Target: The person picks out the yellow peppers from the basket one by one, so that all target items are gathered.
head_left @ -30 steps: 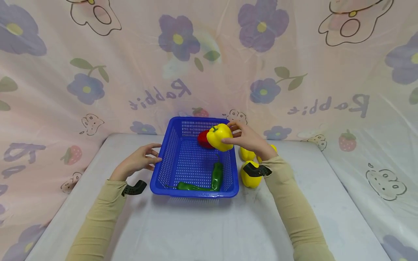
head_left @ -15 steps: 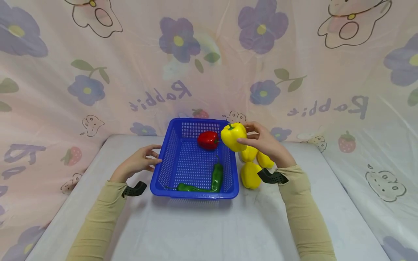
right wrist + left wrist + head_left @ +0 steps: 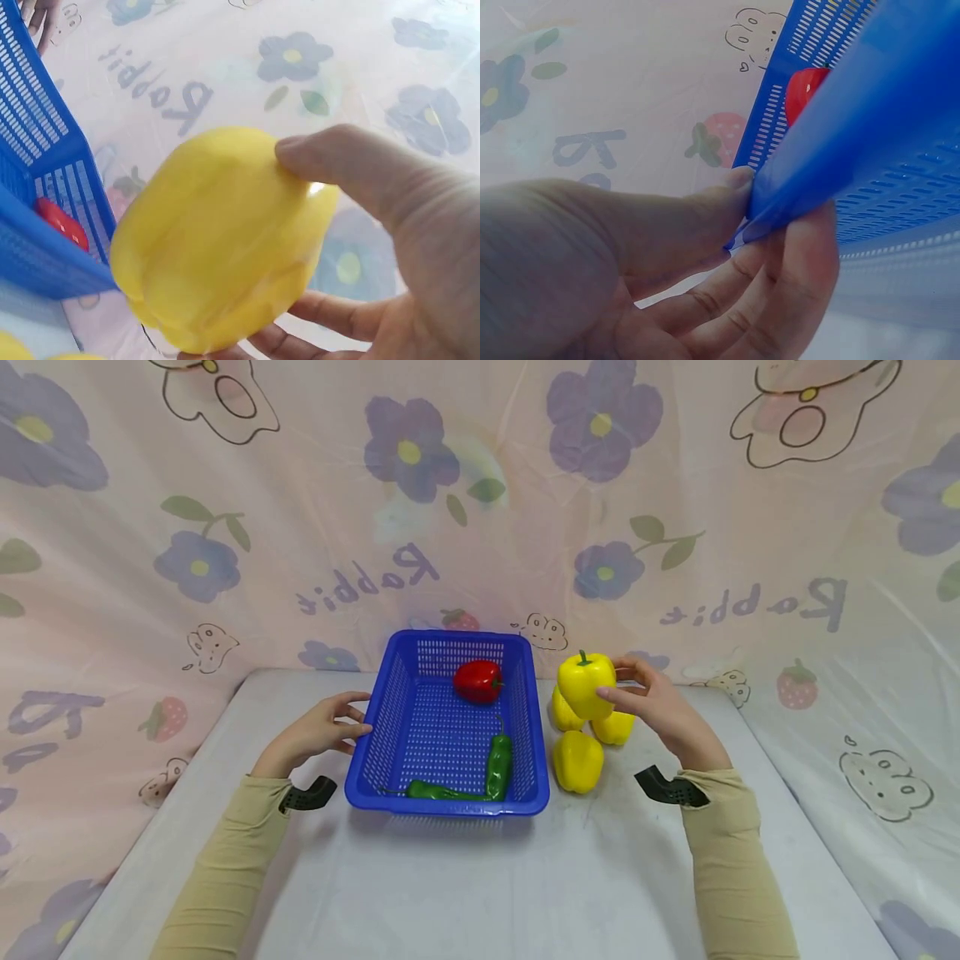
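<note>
My right hand (image 3: pixel 663 706) holds a yellow bell pepper (image 3: pixel 585 683) upright by its side, over other yellow bell peppers to the right of the basket. In the right wrist view the thumb lies on top of the yellow pepper (image 3: pixel 225 232) and fingers curl beneath it. With thumb and fingers, my left hand (image 3: pixel 318 731) pinches the left rim of the blue plastic basket (image 3: pixel 375 718); the left wrist view shows the basket rim (image 3: pixel 780 187) between them. Inside the basket, a red bell pepper (image 3: pixel 477 682) lies at the back, and green chili peppers (image 3: pixel 498 768) lie along the front right.
Beside the basket's right wall, a yellow pepper (image 3: pixel 577 762) sits in front, with another yellow pepper (image 3: pixel 615 727) behind it and one more partly hidden under the held one. A white-covered table (image 3: pixel 450 893) meets a printed curtain (image 3: pixel 495 568) at the back.
My right hand has carried the yellow bell pepper rightward, from above the basket to over the other yellow peppers. The red pepper is now fully uncovered. The left hand and basket have stayed put.
</note>
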A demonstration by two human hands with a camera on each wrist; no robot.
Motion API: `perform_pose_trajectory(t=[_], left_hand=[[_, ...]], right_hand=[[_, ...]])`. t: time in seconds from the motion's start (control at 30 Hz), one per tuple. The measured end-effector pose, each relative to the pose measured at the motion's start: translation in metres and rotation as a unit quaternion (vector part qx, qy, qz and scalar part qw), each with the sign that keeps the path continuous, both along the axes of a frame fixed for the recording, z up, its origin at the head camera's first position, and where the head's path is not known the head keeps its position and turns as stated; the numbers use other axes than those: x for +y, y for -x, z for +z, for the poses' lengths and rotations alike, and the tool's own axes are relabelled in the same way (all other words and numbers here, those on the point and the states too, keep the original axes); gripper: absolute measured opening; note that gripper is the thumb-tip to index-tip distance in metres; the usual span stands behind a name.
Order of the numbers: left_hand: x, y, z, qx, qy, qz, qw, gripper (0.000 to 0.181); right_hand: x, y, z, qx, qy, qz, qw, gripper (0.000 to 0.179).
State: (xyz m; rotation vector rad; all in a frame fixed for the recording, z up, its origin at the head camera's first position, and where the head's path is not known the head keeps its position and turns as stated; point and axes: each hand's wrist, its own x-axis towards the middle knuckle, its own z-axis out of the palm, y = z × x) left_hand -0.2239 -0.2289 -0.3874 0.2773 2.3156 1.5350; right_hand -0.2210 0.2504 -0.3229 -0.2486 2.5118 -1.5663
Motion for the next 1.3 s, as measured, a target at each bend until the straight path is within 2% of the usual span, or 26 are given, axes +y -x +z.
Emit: perform_pose_trajectory(t=[0.27, 0.5, 0.87, 1.07, 1.3], left_hand=[[0.0, 0.0, -0.001, 0.006, 0.0, -0.001, 1.0, 0.064], [-0.001, 0.001, -0.003, 0.003, -0.003, -0.002, 1.0, 0.065], [-0.001, -0.001, -0.004, 0.006, -0.005, -0.005, 1.0, 0.064], [-0.001, -0.002, -0.003, 0.008, -0.003, -0.004, 1.0, 0.064], [-0.001, -0.001, -0.003, 0.008, -0.009, -0.004, 0.9999, 0.064]], right_hand=[[0.029, -0.014, -0.009, -0.001, -0.008, -0.024, 0.9997, 0.073], [0.048, -0.021, -0.032, -0.015, -0.016, -0.04, 0.9989, 0.074], [0.066, -0.037, -0.069, -0.085, 0.007, -0.06, 0.9946, 0.078], [0.074, -0.04, -0.083, -0.112, 0.014, -0.058, 0.9919, 0.078], [0.078, -0.04, -0.093, -0.126, 0.023, -0.059, 0.99, 0.078]])
